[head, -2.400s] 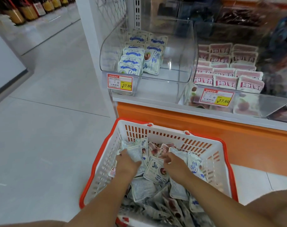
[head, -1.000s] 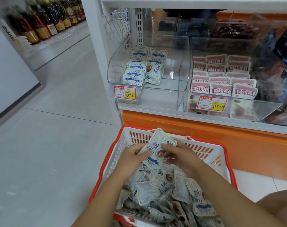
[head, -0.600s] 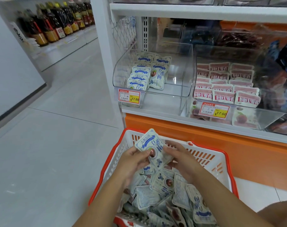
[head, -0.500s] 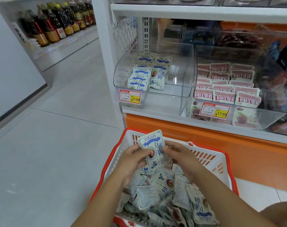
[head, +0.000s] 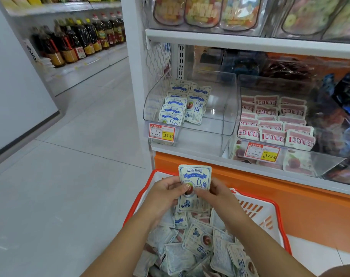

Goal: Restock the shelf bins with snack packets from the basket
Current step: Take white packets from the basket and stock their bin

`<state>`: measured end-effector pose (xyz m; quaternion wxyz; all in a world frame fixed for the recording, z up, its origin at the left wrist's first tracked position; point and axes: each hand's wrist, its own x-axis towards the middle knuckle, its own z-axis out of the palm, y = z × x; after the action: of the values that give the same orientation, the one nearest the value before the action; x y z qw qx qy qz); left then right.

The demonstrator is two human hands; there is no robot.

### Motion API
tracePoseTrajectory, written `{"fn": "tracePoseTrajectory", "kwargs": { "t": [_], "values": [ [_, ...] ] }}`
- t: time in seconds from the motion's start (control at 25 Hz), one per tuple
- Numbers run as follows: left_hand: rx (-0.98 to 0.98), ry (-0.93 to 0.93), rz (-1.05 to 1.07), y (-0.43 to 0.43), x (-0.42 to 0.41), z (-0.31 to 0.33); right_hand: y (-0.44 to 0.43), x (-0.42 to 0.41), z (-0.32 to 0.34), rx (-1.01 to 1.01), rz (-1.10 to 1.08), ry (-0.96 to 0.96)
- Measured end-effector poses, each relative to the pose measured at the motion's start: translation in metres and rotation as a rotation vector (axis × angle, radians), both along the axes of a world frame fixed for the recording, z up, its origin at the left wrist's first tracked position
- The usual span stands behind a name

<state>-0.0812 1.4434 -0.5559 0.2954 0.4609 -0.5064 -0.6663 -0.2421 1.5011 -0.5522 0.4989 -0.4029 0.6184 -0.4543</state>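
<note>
White and blue, the snack packet [head: 195, 176] stands upright between my two hands, above the far end of the basket [head: 270, 212]. My left hand [head: 164, 196] pinches its left edge, thumb on the front near the printed red fruit. My right hand [head: 220, 196] pinches the right side, thumb laid across the front. At least one more packet sits behind it in the same grip; how many I cannot tell.

The basket is red-rimmed with white slotted walls and sits on the pale grey tiled floor [head: 60, 186], right against the orange base panel [head: 290, 206] of the shelf unit. A heap of loose packets [head: 190, 246] fills it under my wrists.

Up on the shelf, a clear bin [head: 220, 108] holds rows of matching packets [head: 176, 108] on its left side, with a price tag [head: 161, 132] reading 17.80 at the front. Just beside it on the right lie pink packets [head: 272, 120] in rows, behind a tag [head: 262, 152] reading 17.60. Dark oil bottles [head: 80, 41] line a shelf across the aisle on the left.

My packet has a blue banner, large blue characters and a scalloped border.
</note>
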Motion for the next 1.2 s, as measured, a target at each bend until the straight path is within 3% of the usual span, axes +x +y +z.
{"fn": "tracePoseTrajectory", "kwargs": {
  "t": [0.12, 0.24, 0.32, 0.4, 0.52, 0.64, 0.72, 1.2],
  "values": [
    [-0.159, -0.007, -0.042, -0.026, -0.002, 0.046, -0.013, 0.004, 0.058, -0.134, -0.016, 0.152],
    [-0.367, -0.023, 0.164, -0.061, 0.006, 0.088, -0.053, -0.007, 0.123, -0.266, -0.123, 0.168],
    [-0.562, -0.19, 0.315, -0.083, 0.022, 0.097, -0.099, -0.017, 0.153, -0.317, -0.247, 0.201],
    [-0.724, -0.388, 0.4, -0.099, 0.036, 0.092, -0.155, -0.028, 0.157, -0.212, -0.329, 0.396],
    [-0.77, -0.467, 0.425, -0.119, 0.043, 0.081, -0.223, -0.044, 0.128, 0.168, -0.281, 0.73],
    [-0.764, -0.403, 0.449, -0.132, 0.044, 0.078, -0.25, -0.05, 0.094, 0.313, -0.213, 0.469],
    [-0.728, -0.352, 0.453, -0.137, 0.045, 0.075, -0.26, -0.049, 0.082, 0.344, -0.232, 0.409],
    [-0.671, -0.243, 0.431, -0.142, 0.043, 0.073, -0.266, -0.047, 0.074, 0.236, -0.296, 0.436]
  ]
}}
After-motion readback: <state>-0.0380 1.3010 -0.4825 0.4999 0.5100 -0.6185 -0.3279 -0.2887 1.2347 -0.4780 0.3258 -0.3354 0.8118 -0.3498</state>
